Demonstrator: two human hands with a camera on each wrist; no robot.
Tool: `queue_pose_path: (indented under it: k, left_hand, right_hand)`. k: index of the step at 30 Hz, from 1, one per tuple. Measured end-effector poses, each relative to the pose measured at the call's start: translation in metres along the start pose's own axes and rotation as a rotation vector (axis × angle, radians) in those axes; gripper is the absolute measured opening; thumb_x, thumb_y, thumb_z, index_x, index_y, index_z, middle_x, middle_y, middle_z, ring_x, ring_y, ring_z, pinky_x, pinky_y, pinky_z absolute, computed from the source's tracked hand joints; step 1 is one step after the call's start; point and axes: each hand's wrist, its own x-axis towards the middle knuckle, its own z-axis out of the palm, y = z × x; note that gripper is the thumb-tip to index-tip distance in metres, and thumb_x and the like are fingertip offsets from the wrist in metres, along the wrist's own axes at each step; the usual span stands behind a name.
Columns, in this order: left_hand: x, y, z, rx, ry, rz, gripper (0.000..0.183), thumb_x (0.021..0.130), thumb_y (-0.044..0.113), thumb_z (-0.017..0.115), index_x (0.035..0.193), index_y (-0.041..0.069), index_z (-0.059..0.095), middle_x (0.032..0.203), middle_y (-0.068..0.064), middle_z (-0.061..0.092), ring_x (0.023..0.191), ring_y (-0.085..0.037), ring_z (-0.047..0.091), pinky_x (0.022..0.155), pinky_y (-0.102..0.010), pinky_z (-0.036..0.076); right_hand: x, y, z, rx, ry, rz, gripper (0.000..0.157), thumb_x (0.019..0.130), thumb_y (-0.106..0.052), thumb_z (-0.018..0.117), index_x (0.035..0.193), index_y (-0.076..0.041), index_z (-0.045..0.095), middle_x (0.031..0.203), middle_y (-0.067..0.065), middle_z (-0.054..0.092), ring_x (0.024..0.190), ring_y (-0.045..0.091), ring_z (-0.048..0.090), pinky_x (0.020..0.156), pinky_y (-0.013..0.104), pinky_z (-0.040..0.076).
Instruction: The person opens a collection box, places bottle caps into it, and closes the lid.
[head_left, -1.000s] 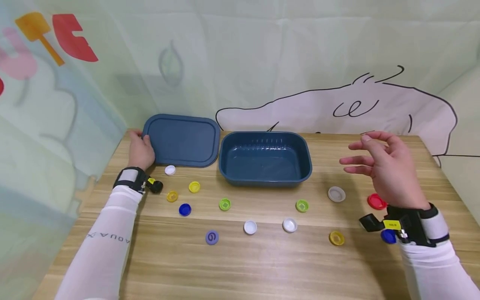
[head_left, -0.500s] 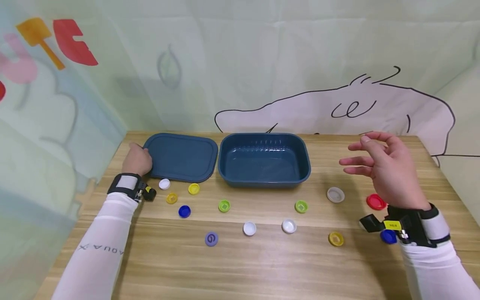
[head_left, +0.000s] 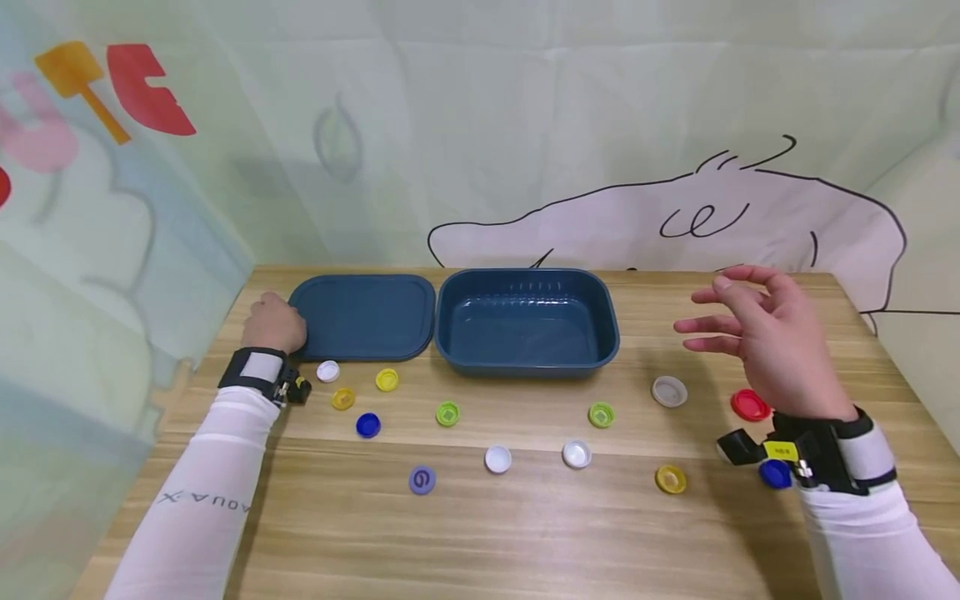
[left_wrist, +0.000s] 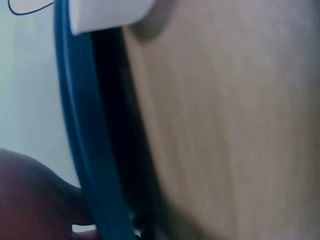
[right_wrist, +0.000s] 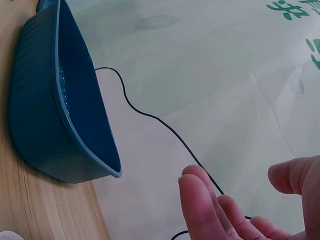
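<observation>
A flat dark blue lid [head_left: 365, 317] lies at the back left of the table, its long side level with the container. My left hand [head_left: 274, 323] holds it by its left edge; in the left wrist view a blurred thumb [left_wrist: 37, 192] meets the blue rim [left_wrist: 85, 115]. The dark blue rectangular container [head_left: 527, 364] stands upright just right of the lid, with nothing in it. My right hand [head_left: 782, 342] hovers above the table at the right, fingers loosely spread and holding nothing.
Several bottle caps lie scattered in front, among them a white cap [head_left: 327, 371] close to the lid, a yellow cap [head_left: 387, 380], a dark blue cap [head_left: 368, 425] and a red cap [head_left: 750, 405]. A printed cloth [head_left: 525, 125] hangs behind the table.
My left hand has lowered the lid from a raised tilt to flat on the table. The white cap near it has slid slightly toward me. The right hand has hardly moved.
</observation>
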Motion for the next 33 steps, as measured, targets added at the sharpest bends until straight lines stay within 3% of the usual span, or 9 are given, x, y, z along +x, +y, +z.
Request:
queue_pose_path:
  k: [3, 6, 11, 14, 17, 21, 24, 28, 33]
  left_hand:
    - [0.001, 0.000, 0.000, 0.014, -0.009, -0.014, 0.043, 0.095, 0.021, 0.029, 0.117, -0.016, 0.032, 0.106, -0.034, 0.041, 0.093, -0.049, 0.046, 0.078, -0.056, 0.044]
    - [-0.001, -0.004, 0.000, 0.021, -0.011, -0.025, 0.044, 0.095, 0.021, 0.029, 0.118, -0.016, 0.031, 0.106, -0.034, 0.040, 0.093, -0.049, 0.046, 0.078, -0.055, 0.044]
    - [-0.003, -0.011, -0.001, 0.027, -0.007, -0.013, 0.043, 0.094, 0.021, 0.030, 0.118, -0.015, 0.032, 0.102, -0.032, 0.040, 0.091, -0.048, 0.046, 0.076, -0.055, 0.044]
    - [-0.005, -0.012, -0.004, 0.023, 0.032, 0.019, 0.041, 0.094, 0.020, 0.030, 0.115, -0.014, 0.034, 0.101, -0.031, 0.040, 0.089, -0.048, 0.047, 0.074, -0.056, 0.045]
    - [-0.009, -0.009, -0.006, 0.010, 0.118, 0.080, 0.037, 0.094, 0.020, 0.032, 0.112, -0.011, 0.038, 0.102, -0.030, 0.041, 0.089, -0.048, 0.047, 0.072, -0.056, 0.044]
    - [-0.019, -0.002, -0.011, -0.041, 0.254, 0.229, 0.032, 0.093, 0.021, 0.039, 0.110, -0.006, 0.043, 0.099, -0.024, 0.044, 0.084, -0.041, 0.048, 0.068, -0.052, 0.043]
    - [-0.033, 0.002, -0.014, -0.092, 0.310, 0.357, 0.034, 0.092, 0.024, 0.045, 0.110, -0.004, 0.045, 0.092, -0.019, 0.047, 0.075, -0.033, 0.048, 0.062, -0.046, 0.042]
    - [-0.055, -0.002, -0.017, -0.116, 0.300, 0.443, 0.037, 0.090, 0.032, 0.050, 0.109, 0.000, 0.048, 0.082, -0.012, 0.047, 0.065, -0.026, 0.045, 0.054, -0.040, 0.039]
    - [-0.076, -0.009, -0.012, -0.057, 0.184, 0.480, 0.043, 0.085, 0.044, 0.055, 0.101, 0.005, 0.051, 0.078, -0.008, 0.050, 0.062, -0.022, 0.046, 0.053, -0.036, 0.039]
  right_hand:
    - [0.001, 0.000, 0.001, -0.157, -0.009, -0.028, 0.052, 0.090, -0.035, 0.051, 0.132, -0.013, 0.030, 0.118, 0.021, 0.045, 0.087, 0.034, 0.062, 0.065, 0.035, 0.051]
    - [0.003, 0.004, 0.005, -0.443, 0.000, -0.094, 0.050, 0.090, -0.039, 0.050, 0.133, -0.018, 0.034, 0.117, 0.015, 0.051, 0.091, 0.027, 0.062, 0.070, 0.030, 0.053]
    - [0.008, 0.012, 0.009, -0.798, -0.008, -0.235, 0.055, 0.087, -0.044, 0.053, 0.135, -0.021, 0.037, 0.125, 0.013, 0.051, 0.106, 0.034, 0.051, 0.082, 0.056, 0.043]
    - [0.011, 0.017, 0.007, -0.907, -0.064, -0.312, 0.061, 0.086, -0.043, 0.056, 0.138, -0.019, 0.034, 0.134, 0.016, 0.043, 0.118, 0.039, 0.040, 0.090, 0.065, 0.031]
    - [0.013, 0.024, 0.001, -1.018, -0.097, -0.359, 0.067, 0.085, -0.043, 0.058, 0.140, -0.019, 0.030, 0.140, 0.020, 0.033, 0.125, 0.042, 0.030, 0.093, 0.070, 0.021]
    - [0.012, 0.035, -0.010, -1.126, -0.102, -0.356, 0.076, 0.082, -0.046, 0.060, 0.143, -0.019, 0.023, 0.146, 0.023, 0.018, 0.131, 0.047, 0.012, 0.092, 0.076, 0.004]
    - [0.010, 0.042, -0.017, -1.187, -0.112, -0.321, 0.082, 0.081, -0.051, 0.059, 0.144, -0.021, 0.017, 0.149, 0.022, 0.006, 0.131, 0.048, -0.003, 0.090, 0.077, -0.005]
    - [0.011, 0.051, -0.019, -1.240, -0.149, -0.280, 0.086, 0.081, -0.056, 0.055, 0.145, -0.024, 0.009, 0.150, 0.019, -0.005, 0.130, 0.047, -0.013, 0.088, 0.077, -0.007]
    - [0.014, 0.059, -0.020, -1.270, -0.173, -0.231, 0.090, 0.079, -0.061, 0.053, 0.145, -0.026, 0.003, 0.150, 0.017, -0.012, 0.128, 0.043, -0.023, 0.086, 0.078, -0.009]
